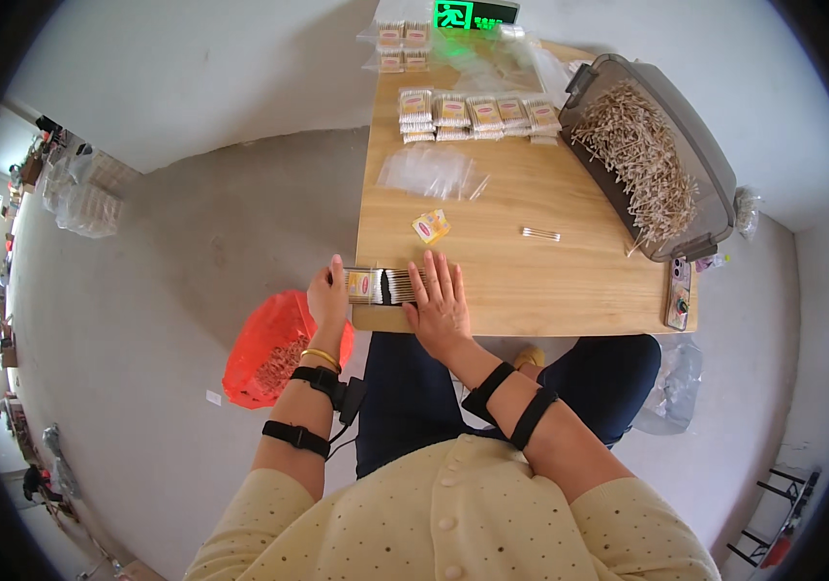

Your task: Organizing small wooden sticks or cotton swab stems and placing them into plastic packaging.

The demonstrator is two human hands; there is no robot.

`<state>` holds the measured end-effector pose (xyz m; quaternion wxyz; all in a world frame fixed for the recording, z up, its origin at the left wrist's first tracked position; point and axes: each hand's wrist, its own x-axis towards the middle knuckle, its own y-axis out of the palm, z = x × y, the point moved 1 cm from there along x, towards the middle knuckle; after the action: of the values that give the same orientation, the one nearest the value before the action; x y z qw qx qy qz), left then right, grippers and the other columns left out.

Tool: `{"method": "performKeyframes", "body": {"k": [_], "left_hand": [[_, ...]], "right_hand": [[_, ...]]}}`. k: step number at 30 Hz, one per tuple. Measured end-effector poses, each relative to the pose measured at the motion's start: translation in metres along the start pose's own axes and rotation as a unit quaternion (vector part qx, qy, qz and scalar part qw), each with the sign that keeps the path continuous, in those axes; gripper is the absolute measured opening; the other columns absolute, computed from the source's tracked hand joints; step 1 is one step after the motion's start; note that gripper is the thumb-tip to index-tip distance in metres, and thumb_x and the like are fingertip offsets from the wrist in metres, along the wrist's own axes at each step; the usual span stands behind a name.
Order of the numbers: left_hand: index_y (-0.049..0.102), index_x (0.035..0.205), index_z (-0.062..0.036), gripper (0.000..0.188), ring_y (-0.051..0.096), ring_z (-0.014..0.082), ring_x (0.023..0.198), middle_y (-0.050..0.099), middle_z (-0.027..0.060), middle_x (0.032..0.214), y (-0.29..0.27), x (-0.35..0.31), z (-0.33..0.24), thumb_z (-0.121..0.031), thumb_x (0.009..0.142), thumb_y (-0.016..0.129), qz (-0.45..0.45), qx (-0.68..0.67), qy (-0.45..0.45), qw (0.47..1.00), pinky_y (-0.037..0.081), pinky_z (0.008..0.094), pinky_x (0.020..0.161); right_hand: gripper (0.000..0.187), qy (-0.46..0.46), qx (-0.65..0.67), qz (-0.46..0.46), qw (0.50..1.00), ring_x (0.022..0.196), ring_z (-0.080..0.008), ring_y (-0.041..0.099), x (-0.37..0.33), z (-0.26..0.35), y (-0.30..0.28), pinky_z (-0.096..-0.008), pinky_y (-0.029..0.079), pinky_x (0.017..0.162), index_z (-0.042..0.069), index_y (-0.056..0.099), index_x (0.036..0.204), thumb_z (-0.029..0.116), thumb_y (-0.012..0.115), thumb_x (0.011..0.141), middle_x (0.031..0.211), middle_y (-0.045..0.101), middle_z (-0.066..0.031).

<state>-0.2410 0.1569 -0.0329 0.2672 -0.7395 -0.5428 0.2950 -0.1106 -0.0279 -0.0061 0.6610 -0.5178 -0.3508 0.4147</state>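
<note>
At the near left corner of the table (511, 281), a flat pack of cotton swabs (360, 285) with a yellow and white label lies beside a row of bare cotton swabs (401, 288), a dark strip between them. My left hand (328, 293) is closed round the pack's left end. Stretched out flat, my right hand (442, 308) rests its fingers on the bare swabs and partly hides them. Just beyond lie yellow and white label cards (431, 227). A few loose cotton swabs (540, 234) lie farther right.
A grey bin (720, 169) heaped with cotton swabs leans at the right. Stacked swab packs (485, 114) and clear plastic bags (429, 171) lie farther back. A phone (678, 286) is at the right edge. A red bag (250, 353) stands on the floor at left.
</note>
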Motion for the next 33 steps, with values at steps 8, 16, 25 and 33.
{"method": "performKeyframes", "body": {"k": [8,16,25,33], "left_hand": [[0.068,0.094,0.0062,0.061,0.058,0.0124,0.074,0.066,0.0047,0.085,0.03,0.013,0.037,-0.053,0.103,0.057,0.067,-0.306,-0.074,0.947,0.049,0.033,0.065],[0.067,0.103,0.0039,0.055,0.06,0.0104,0.081,0.068,0.0044,0.092,0.022,0.003,0.027,-0.05,0.105,0.058,0.1,-0.389,-0.106,0.909,0.051,0.0289,0.073],[0.06,0.083,0.0015,0.056,0.049,0.0108,0.073,0.058,0.002,0.077,0.018,-0.002,0.011,-0.048,0.107,0.053,0.034,-0.316,-0.034,0.947,0.044,0.032,0.065],[0.059,0.082,0.0024,0.055,0.047,0.0161,0.067,0.057,0.0052,0.07,0.003,0.017,0.038,-0.045,0.108,0.051,0.077,-0.226,0.013,0.971,0.043,0.0403,0.062]], "right_hand": [[0.08,0.0,-0.011,0.004,1.0,0.158,-0.0427,0.009,0.005,0.01,0.003,-0.0554,0.01,0.128,0.012,0.024,0.164,0.054,0.05,0.101,0.172,0.013,-0.0183],[0.084,0.014,0.025,0.012,1.0,0.157,-0.046,0.006,0.01,0.029,0.002,-0.0582,0.008,0.127,0.009,0.025,0.164,0.055,0.054,0.1,0.171,0.013,-0.0198],[0.088,0.027,0.011,0.027,0.999,0.156,-0.0495,0.005,0.018,0.05,-0.001,-0.0641,0.006,0.125,0.008,0.025,0.163,0.058,0.055,0.098,0.171,0.013,-0.019],[0.096,-0.008,-0.008,0.012,1.0,0.16,-0.0332,0.011,0.014,0.026,0.001,-0.0511,0.007,0.129,-0.004,0.024,0.16,0.06,0.055,0.096,0.17,0.017,-0.0209]]}}
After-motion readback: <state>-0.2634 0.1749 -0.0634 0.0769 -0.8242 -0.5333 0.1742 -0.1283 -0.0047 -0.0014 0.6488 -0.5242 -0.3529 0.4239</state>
